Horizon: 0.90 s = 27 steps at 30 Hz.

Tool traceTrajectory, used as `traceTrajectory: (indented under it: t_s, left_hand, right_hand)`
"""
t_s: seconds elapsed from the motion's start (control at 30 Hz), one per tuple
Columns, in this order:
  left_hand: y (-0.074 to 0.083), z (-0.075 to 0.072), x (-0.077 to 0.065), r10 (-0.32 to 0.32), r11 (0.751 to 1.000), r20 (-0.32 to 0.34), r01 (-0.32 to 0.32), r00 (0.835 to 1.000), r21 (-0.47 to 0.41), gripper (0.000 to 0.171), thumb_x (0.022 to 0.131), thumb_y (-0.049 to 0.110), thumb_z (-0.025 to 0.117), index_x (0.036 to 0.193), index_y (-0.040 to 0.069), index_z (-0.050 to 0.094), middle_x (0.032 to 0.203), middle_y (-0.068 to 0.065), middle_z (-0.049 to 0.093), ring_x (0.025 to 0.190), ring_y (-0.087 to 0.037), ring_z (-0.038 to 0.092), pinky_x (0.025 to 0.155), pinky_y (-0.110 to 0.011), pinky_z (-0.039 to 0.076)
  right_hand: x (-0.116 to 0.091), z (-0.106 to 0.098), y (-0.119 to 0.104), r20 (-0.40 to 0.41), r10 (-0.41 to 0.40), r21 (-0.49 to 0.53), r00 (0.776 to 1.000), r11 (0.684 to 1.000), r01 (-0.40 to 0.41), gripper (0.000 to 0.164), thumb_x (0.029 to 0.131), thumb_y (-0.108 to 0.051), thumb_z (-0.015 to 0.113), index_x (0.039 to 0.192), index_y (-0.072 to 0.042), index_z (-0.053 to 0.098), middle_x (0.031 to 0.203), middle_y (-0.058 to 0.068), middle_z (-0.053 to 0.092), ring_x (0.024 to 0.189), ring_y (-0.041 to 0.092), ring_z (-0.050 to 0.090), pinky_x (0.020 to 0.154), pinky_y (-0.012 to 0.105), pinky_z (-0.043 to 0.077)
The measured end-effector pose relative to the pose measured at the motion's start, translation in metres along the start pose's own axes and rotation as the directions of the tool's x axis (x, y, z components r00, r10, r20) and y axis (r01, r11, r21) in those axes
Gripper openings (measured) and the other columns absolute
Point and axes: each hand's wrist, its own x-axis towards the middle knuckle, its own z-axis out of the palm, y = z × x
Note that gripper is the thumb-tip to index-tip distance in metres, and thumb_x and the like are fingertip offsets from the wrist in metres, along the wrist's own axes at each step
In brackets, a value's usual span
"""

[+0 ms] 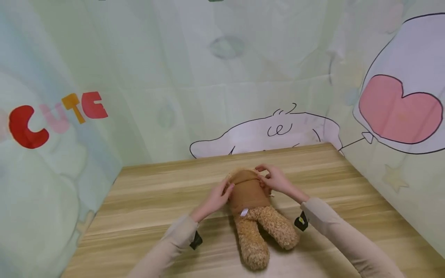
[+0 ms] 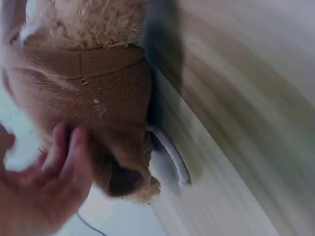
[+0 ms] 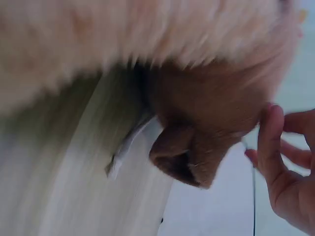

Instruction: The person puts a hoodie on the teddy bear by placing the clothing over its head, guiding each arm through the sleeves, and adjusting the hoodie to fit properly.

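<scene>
A curly tan plush toy (image 1: pixel 253 245) lies on the table, its two legs toward me, wearing a brown top (image 1: pixel 247 195). At the left side of the top my left hand (image 1: pixel 217 197) pinches the fabric; in the left wrist view its fingertips press into the cloth (image 2: pixel 101 98). My right hand (image 1: pixel 276 179) holds the upper right edge of the top between thumb and fingers. A short brown sleeve (image 3: pixel 182 155) with an open end sticks out in the right wrist view. The toy's head is mostly hidden.
The wood-grain table (image 1: pixel 156 200) has its far edge against a pale printed curtain (image 1: pixel 174 77). A whitish cord (image 2: pixel 170 152) hangs from the top. A white tag (image 1: pixel 244 212) shows at its hem.
</scene>
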Motion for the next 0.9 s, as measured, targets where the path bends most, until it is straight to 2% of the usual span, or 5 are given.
traceTrajectory:
  t_s: [0.47,0.67,0.73,0.8,0.9]
  left_hand:
    - [-0.017,0.012,0.043,0.297,0.891,-0.111,-0.234,0.948,0.388,0.019,0.088,0.001,0.049,0.105,-0.002,0.055,0.093,-0.019,0.05,0.082,-0.027,0.051,0.072,-0.036,0.045]
    - [-0.012,0.019,0.041,0.41,0.346,-0.012,-0.143,0.912,0.927,0.02,0.094,0.006,0.035,0.094,0.005,0.054,0.087,-0.008,0.059,0.076,-0.018,0.057,0.066,-0.03,0.048]
    - [-0.014,0.023,0.041,0.475,0.266,-0.046,-0.093,0.879,0.96,0.017,0.094,0.009,0.039,0.09,0.006,0.055,0.084,-0.006,0.06,0.072,-0.015,0.058,0.064,-0.027,0.048]
    - [-0.021,0.028,0.043,0.525,0.288,-0.079,-0.09,0.848,0.953,0.02,0.095,0.005,0.034,0.096,0.002,0.054,0.086,-0.006,0.06,0.075,-0.014,0.058,0.066,-0.026,0.048]
    - [-0.02,0.026,0.045,0.445,0.542,-0.08,-0.197,0.892,0.817,0.023,0.091,0.006,0.045,0.109,-0.008,0.048,0.094,-0.015,0.058,0.086,-0.022,0.058,0.075,-0.03,0.049]
  right_hand:
    - [0.02,0.013,0.016,0.065,-0.261,-0.372,0.963,0.889,0.267,0.011,0.084,-0.007,0.058,0.09,-0.002,0.065,0.075,0.008,0.061,0.063,0.015,0.055,0.055,0.021,0.044]
    - [0.013,0.031,0.013,-0.156,-0.365,-0.566,0.918,0.794,0.22,0.003,0.081,-0.001,0.057,0.078,-0.001,0.057,0.068,0.008,0.054,0.054,0.018,0.052,0.049,0.025,0.044]
    - [0.013,0.032,0.012,-0.19,-0.35,-0.524,0.917,0.826,0.207,0.006,0.078,0.002,0.059,0.077,-0.001,0.055,0.068,0.009,0.053,0.055,0.018,0.052,0.049,0.025,0.044]
    - [0.013,0.032,0.011,-0.211,-0.334,-0.47,0.919,0.859,0.205,0.008,0.075,0.004,0.06,0.076,-0.002,0.054,0.069,0.009,0.052,0.057,0.018,0.052,0.051,0.026,0.044]
    - [0.013,0.03,0.011,-0.212,-0.34,-0.453,0.916,0.865,0.216,0.012,0.074,0.005,0.062,0.076,-0.002,0.052,0.07,0.008,0.051,0.06,0.018,0.051,0.053,0.027,0.044]
